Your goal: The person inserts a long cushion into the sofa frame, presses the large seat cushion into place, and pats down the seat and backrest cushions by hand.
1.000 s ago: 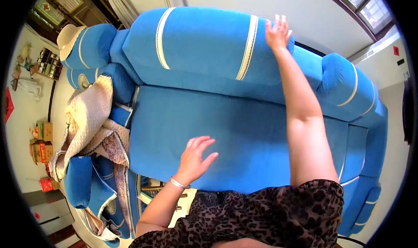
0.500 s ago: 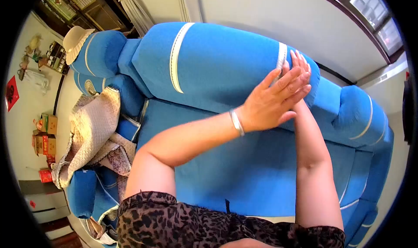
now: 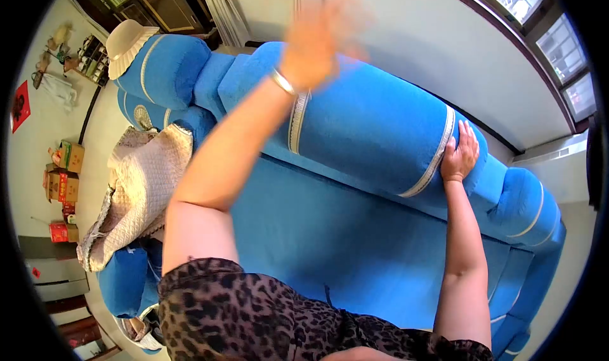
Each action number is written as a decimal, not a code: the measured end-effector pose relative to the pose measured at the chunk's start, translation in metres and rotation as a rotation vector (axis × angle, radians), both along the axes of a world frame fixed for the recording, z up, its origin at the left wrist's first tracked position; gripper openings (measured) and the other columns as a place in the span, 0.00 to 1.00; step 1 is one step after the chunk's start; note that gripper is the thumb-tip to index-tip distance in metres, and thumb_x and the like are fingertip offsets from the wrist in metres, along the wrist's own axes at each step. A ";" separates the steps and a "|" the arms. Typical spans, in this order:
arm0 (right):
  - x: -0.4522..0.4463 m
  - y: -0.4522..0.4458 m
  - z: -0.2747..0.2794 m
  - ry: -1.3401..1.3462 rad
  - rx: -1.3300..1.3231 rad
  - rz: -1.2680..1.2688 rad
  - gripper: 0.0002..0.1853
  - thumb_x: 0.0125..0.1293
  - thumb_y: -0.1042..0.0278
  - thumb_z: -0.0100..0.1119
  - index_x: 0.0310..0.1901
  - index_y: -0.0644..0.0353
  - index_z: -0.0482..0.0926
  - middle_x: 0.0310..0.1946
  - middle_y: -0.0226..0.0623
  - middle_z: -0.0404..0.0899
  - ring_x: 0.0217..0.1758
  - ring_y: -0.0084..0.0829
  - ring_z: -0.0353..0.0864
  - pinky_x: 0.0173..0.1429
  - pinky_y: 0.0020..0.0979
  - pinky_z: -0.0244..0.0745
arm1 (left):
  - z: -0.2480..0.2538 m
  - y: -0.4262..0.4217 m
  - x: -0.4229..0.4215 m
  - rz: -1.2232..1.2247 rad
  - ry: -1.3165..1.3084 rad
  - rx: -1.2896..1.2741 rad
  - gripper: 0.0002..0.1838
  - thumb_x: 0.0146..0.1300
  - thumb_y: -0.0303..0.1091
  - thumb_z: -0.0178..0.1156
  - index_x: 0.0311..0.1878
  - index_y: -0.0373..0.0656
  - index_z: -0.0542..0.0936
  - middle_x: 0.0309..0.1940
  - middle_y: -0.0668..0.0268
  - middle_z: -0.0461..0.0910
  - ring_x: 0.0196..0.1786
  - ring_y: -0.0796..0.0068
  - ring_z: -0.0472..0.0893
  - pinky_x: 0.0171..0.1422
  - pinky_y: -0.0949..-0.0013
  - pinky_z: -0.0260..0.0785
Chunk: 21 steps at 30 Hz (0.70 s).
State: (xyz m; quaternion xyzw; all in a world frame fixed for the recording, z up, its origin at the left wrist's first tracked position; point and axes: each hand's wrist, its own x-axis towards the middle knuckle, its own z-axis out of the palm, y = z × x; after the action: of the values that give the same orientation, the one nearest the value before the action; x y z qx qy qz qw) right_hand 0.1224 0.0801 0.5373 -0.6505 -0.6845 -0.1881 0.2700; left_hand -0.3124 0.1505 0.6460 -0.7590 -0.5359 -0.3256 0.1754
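A long blue back cushion (image 3: 374,126) with two pale trim bands lies along the rear of the blue sofa (image 3: 304,228). My right hand (image 3: 460,153) rests on the cushion's right end, just beside the right trim band, fingers spread and holding nothing. My left hand (image 3: 320,44), wearing a silver bracelet (image 3: 283,82), is raised over the cushion's upper left part, near the left band. It is smeared by motion, so its fingers cannot be made out clearly.
A quilted beige cover (image 3: 146,183) is heaped on the left seat. A pale hat (image 3: 128,47) sits on the far left armrest. Boxes (image 3: 63,183) stand along the left wall. Behind the sofa are curtains (image 3: 223,12) and a window (image 3: 564,50).
My left hand came up from over the seat, passed beside my right hand, and moved to the cushion's left part. My right hand stays on the cushion's right end. The view has shifted.
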 end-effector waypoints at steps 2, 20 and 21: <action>0.000 0.000 -0.001 0.009 0.003 0.023 0.30 0.64 0.51 0.45 0.66 0.52 0.73 0.68 0.36 0.71 0.73 0.38 0.65 0.77 0.44 0.50 | -0.103 0.001 -0.009 -0.139 0.130 -0.223 0.37 0.67 0.62 0.48 0.74 0.53 0.66 0.71 0.60 0.67 0.75 0.60 0.62 0.78 0.49 0.50; 0.003 0.003 -0.004 -0.009 -0.004 0.034 0.29 0.63 0.56 0.44 0.66 0.55 0.73 0.67 0.38 0.72 0.71 0.40 0.67 0.76 0.43 0.53 | 0.001 -0.014 -0.169 0.574 -0.131 0.359 0.34 0.67 0.59 0.52 0.73 0.55 0.66 0.77 0.55 0.57 0.79 0.52 0.52 0.79 0.44 0.43; 0.004 0.003 -0.005 -0.014 -0.001 0.045 0.29 0.63 0.57 0.45 0.66 0.55 0.73 0.67 0.38 0.72 0.71 0.40 0.67 0.76 0.43 0.53 | -0.008 -0.039 -0.132 0.301 -0.151 0.315 0.34 0.67 0.58 0.53 0.73 0.55 0.67 0.76 0.56 0.58 0.80 0.54 0.52 0.79 0.45 0.44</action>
State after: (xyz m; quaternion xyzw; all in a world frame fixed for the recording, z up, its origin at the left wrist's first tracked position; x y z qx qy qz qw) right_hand 0.1266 0.0829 0.5321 -0.6337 -0.7010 -0.1860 0.2692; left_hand -0.4440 0.1119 0.6383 -0.6073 -0.5971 -0.4313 0.2977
